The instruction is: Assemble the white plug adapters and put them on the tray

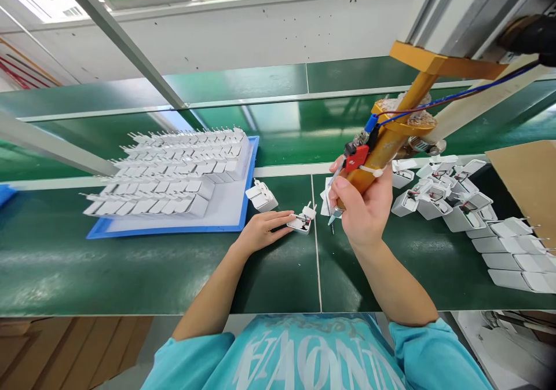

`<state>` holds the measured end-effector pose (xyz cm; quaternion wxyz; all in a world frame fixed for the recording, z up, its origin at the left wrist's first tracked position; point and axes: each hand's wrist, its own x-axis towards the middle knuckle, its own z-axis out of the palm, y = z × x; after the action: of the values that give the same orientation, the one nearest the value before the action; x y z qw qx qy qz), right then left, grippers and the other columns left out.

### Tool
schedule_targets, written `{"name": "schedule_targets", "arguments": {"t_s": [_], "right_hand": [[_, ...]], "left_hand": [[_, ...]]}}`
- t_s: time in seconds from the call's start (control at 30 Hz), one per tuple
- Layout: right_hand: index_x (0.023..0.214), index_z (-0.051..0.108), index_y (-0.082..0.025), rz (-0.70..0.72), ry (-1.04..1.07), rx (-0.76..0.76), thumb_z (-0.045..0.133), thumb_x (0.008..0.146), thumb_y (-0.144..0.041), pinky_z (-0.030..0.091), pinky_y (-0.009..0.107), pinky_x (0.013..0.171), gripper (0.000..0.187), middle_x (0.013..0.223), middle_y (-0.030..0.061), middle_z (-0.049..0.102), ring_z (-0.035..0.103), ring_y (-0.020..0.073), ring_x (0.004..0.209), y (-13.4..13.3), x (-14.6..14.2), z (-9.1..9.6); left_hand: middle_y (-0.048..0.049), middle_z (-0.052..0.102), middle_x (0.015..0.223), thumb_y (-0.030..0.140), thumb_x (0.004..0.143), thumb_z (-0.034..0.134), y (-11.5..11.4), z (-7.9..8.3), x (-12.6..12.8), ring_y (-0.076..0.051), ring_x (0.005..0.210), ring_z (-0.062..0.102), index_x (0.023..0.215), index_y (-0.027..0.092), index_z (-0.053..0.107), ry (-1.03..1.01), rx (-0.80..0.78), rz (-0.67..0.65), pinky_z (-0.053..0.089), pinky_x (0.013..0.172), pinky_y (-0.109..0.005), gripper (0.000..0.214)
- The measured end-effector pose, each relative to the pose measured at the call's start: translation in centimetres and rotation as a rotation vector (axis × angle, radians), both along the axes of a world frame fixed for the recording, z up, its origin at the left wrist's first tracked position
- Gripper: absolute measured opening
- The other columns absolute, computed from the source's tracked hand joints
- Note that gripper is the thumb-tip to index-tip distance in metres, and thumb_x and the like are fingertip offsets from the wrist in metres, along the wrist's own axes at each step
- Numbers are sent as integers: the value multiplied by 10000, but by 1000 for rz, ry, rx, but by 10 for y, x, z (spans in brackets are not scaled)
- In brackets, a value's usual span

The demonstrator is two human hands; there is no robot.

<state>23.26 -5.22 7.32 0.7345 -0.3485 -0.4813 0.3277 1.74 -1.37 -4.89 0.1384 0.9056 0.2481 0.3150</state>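
My right hand (364,207) is wrapped round a yellow hanging tool (391,141) with a red switch and a thin tip pointing down at the green bench (174,274). My left hand (260,230) lies on the bench with its fingertips pinching a small white charger shell (302,222), which sits just left of the tool tip. Another white shell (262,197) lies a little behind that hand, by the blue tray.
A blue tray (249,196) with rows of several white charger shells sits at the left. A loose heap of more shells (456,204) lies at the right, beside a brown cardboard piece (527,175). A grey metal frame bar (125,45) slants overhead.
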Motion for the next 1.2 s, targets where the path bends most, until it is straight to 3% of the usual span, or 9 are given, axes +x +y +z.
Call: {"name": "schedule_targets", "arguments": {"t_s": [0.37, 0.67, 0.83, 0.93, 1.0, 1.13, 1.2], "right_hand": [[960, 395, -269, -14, -18, 7, 634, 835, -315, 355, 224, 420, 274, 727, -68, 512, 419, 69, 478, -1, -1, 1], [988, 408, -273, -3, -26, 20, 641, 844, -323, 375, 238, 446, 278, 652, -86, 482, 422, 84, 477, -1, 0, 0], [1012, 410, -275, -12, -14, 7, 657, 831, -349, 369, 235, 446, 315, 642, -91, 484, 417, 83, 475, 0, -1, -2], [1021, 417, -273, -7, -9, 16, 652, 828, -327, 365, 230, 442, 309, 651, -89, 495, 410, 79, 478, 0, -1, -3], [1021, 420, -273, -12, -8, 16, 652, 823, -318, 369, 232, 442, 308, 651, -89, 496, 412, 79, 476, 0, 0, -3], [1004, 428, -272, -18, -8, 5, 660, 807, -312, 379, 234, 438, 307, 657, -87, 511, 432, 79, 470, 1, 0, -3], [991, 433, -271, -19, -3, -2, 659, 806, -303, 382, 227, 435, 294, 669, -85, 530, 436, 74, 466, 1, 0, -2]], "left_hand": [[-95, 751, 1101, 312, 929, 600, 0, 3, -1, -200, 951, 733, 1113, 218, 732, 51, -145, 26, 596, 869, -316, 245], [-85, 720, 1115, 260, 930, 589, -3, 10, 2, -176, 939, 704, 1147, 234, 720, 59, -255, 15, 575, 850, -301, 255], [-108, 634, 1309, 266, 905, 619, -4, 14, 0, -239, 1127, 640, 1078, 250, 744, 17, -292, -14, 555, 932, -380, 214], [-118, 642, 1298, 256, 900, 622, -5, 14, 1, -252, 1154, 635, 1034, 231, 733, 7, -350, -42, 523, 988, -417, 176], [-129, 641, 1300, 264, 880, 649, -7, 11, 4, -257, 1175, 628, 1100, 217, 677, -22, -441, -41, 507, 1010, -431, 227], [-144, 607, 1336, 328, 791, 744, -9, 0, 17, -274, 1214, 595, 1280, 208, 530, -38, -614, 55, 499, 1006, -427, 547], [-119, 658, 1239, 372, 789, 732, -11, -4, 23, -267, 1123, 632, 1226, 204, 563, -4, -647, 117, 502, 972, -404, 498]]}}
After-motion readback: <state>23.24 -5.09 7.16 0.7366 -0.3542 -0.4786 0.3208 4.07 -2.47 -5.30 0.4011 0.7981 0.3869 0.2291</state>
